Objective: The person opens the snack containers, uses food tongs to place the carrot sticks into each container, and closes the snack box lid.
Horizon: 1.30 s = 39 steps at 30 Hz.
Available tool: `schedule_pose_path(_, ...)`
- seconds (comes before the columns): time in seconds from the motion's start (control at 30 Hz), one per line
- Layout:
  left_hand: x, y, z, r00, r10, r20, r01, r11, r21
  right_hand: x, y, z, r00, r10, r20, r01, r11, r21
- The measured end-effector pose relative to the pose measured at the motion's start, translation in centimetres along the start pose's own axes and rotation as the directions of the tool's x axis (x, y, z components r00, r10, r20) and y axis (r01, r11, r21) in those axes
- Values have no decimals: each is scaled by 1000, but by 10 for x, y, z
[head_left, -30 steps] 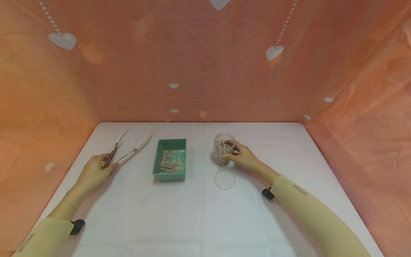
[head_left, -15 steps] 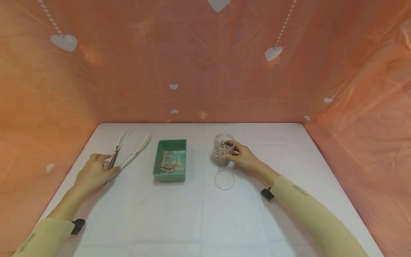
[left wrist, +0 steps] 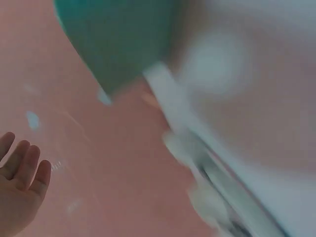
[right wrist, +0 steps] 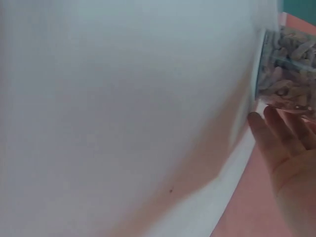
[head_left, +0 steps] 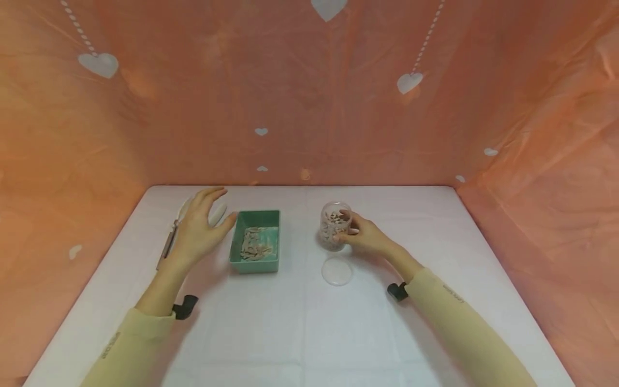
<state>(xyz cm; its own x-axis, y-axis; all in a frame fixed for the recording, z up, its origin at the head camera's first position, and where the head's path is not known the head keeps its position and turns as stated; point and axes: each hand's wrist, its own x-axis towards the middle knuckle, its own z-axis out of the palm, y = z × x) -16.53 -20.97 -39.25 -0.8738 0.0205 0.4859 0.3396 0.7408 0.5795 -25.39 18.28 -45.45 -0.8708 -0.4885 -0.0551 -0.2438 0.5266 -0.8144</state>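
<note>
My left hand (head_left: 197, 231) is raised beside the green tray (head_left: 258, 266), thumb near its left rim and fingers spread with nothing in them. Behind that hand, partly hidden, lie the tongs (head_left: 167, 246) with white tips; the left wrist view shows them (left wrist: 232, 187) blurred. With my right hand (head_left: 368, 236) I grip the side of a clear jar (head_left: 333, 228), thumb in front and fingers behind. Inside the jar are many small brownish pieces (right wrist: 291, 69). More such pieces (head_left: 253, 247) lie on the tray's floor. A clear round lid (head_left: 337, 271) rests flat in front of the jar.
A white cloth covers the table (head_left: 300, 322). Orange sheeting (head_left: 300, 97) with pale hearts rises along the table's back and both sides.
My left hand has let go of the tongs, leaving them on the table, and moved right and up toward the tray. The right hand keeps its grip on the jar.
</note>
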Motion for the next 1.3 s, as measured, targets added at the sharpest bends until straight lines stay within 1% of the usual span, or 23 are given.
schedule_pose_path(0.07, 9, 13, 15, 1000, 19, 6, -18, 997, -77, -2, -2, 1, 1000, 13, -9, -13, 1000, 5)
schedule_pose_path(0.13, 17, 24, 31, 999, 41, 4, -40, 985, -168, -6, -3, 2, 999, 29, -24, -29, 1000, -5)
schedule_pose_path(0.2, 23, 34, 46, 999, 49, 2, -47, 966, -253, -11, -5, 4, 998, 42, -39, -42, 999, -7)
schedule_pose_path(0.27, 27, 44, 61, 999, 53, -7, -52, 943, -330, -17, -6, 6, 997, 62, -48, -63, 998, -9)
schedule_pose_path(0.37, 32, 56, 84, 998, 60, -23, -64, 910, -409, -26, -6, 11, 995, 84, -59, -85, 996, -17)
schedule_pose_path(0.43, 34, 62, 99, 998, 58, -35, -68, 892, -448, -33, -6, 15, 993, 97, -69, -99, 995, -26)
schedule_pose_path(0.5, 35, 67, 112, 998, 52, -34, -62, 875, -480, -40, -6, 18, 991, 110, -78, -113, 993, -39)
schedule_pose_path(0.57, 35, 70, 124, 999, 47, -18, -50, 854, -518, -46, -7, 21, 990, 120, -74, -124, 991, -56)
schedule_pose_path(0.63, 33, 72, 134, 999, 39, 15, -23, 824, -566, -50, -7, 24, 990, 125, -62, -130, 989, -77)
schedule_pose_path(0.7, 30, 73, 142, 998, 30, 57, 12, 784, -621, -54, -8, 28, 991, 123, -45, -127, 987, -102)
schedule_pose_path(0.77, 28, 71, 149, 994, 18, 105, 57, 743, -667, -56, -8, 31, 994, 103, -34, -106, 985, -135)
schedule_pose_path(0.83, 26, 69, 155, 988, 1, 154, 105, 728, -677, -57, -9, 34, 997, 74, -16, -76, 983, -166)
schedule_pose_path(0.87, 26, 67, 156, 984, -1, 177, 121, 730, -673, -57, -10, 35, 998, 57, -3, -57, 981, -186)
schedule_pose_path(0.97, 25, 65, 159, 972, -5, 235, 157, 758, -633, -59, -9, 36, 999, -14, 32, 22, 966, -259)
schedule_pose_path(1.0, 25, 66, 160, 969, -2, 249, 161, 768, -620, -60, -9, 36, 999, -37, 39, 47, 958, -281)
schedule_pose_path(1.1, 26, 69, 163, 957, 10, 290, 172, 786, -594, -60, -10, 36, 994, -93, 54, 106, 938, -329)
schedule_pose_path(1.17, 26, 72, 165, 948, 12, 317, 182, 797, -576, -60, -10, 35, 991, -117, 60, 130, 927, -353)
schedule_pose_path(1.23, 27, 73, 168, 943, 3, 333, 196, 804, -561, -59, -11, 35, 988, -134, 72, 151, 915, -375)
schedule_pose_path(1.3, 26, 75, 169, 943, -12, 334, 206, 809, -551, -58, -11, 34, 985, -150, 85, 172, 902, -395)
